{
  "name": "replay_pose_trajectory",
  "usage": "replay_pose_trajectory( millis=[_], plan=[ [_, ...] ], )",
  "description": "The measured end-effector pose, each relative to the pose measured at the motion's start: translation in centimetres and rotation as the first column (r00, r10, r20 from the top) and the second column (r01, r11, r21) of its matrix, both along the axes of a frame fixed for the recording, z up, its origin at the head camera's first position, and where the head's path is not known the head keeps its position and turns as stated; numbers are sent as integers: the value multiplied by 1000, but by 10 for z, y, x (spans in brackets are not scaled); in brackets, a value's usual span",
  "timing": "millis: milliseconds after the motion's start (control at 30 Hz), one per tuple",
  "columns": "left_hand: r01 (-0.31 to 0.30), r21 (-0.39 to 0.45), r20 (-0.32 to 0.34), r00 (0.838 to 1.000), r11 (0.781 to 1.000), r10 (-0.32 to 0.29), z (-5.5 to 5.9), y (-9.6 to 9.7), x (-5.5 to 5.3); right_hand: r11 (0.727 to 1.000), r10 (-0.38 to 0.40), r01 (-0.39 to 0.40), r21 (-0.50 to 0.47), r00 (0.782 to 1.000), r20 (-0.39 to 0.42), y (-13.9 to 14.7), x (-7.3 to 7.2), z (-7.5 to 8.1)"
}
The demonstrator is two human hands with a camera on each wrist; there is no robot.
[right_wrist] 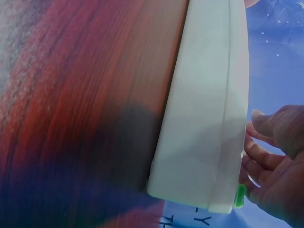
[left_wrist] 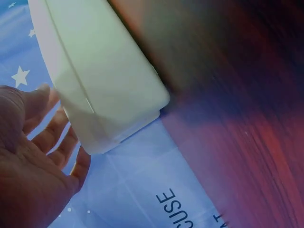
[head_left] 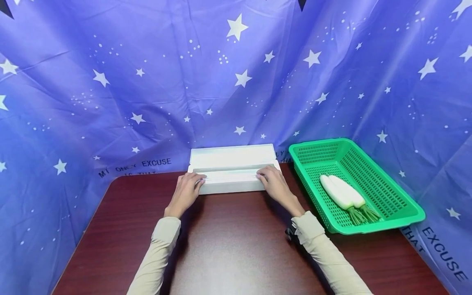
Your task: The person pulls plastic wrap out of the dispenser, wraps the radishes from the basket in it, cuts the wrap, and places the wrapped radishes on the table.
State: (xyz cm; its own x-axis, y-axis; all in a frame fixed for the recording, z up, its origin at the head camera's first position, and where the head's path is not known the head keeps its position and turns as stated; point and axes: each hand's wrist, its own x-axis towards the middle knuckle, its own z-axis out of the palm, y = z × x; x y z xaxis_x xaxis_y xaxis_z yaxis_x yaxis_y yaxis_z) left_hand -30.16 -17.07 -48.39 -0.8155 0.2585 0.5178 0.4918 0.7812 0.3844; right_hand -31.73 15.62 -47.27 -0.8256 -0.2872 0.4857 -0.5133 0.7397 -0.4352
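Observation:
A long white dispenser box (head_left: 231,187) stands at the table's far edge, its lid (head_left: 233,156) tipped back against the curtain. Shiny clear plastic film (head_left: 231,176) stretches across the opening, with faint creases running toward both hands. At the left end, my left hand (head_left: 185,189) pinches the film between thumb and fingertips, just over the front rim. My right hand (head_left: 275,184) does likewise at the right end. Both wrist views show the box's smooth front, with the left hand (left_wrist: 35,142) and right hand (right_wrist: 275,156) curled behind its upper edge.
To the right stands a green plastic basket (head_left: 391,192), with two white radishes (head_left: 341,191) with cut green stalks lying in it. A blue starry curtain (head_left: 221,82) hangs close behind the dark red wooden table (head_left: 228,241).

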Motion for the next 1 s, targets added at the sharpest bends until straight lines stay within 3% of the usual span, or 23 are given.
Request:
replay_pose_trajectory(
  millis=[233, 467, 767, 1000],
  plan=[
    [-91, 61, 107, 991, 994, 84, -1, 6, 0, 999, -15, 17, -46, 999, 36, -3, -4, -7],
    [-155, 140, 160, 978, 978, 132, 10, 14, -5, 989, -5, 13, -146, 998, 58, -5, -11, -4],
    [-169, 105, 121, 980, 980, 156, 12, 15, -9, 989, -9, 11, -148, 1000, 16, -11, -15, -11],
    [-171, 132, 119, 981, 976, 156, 9, 15, -12, 984, -7, 0, -176, 999, -39, -13, -16, -14]
  ],
)
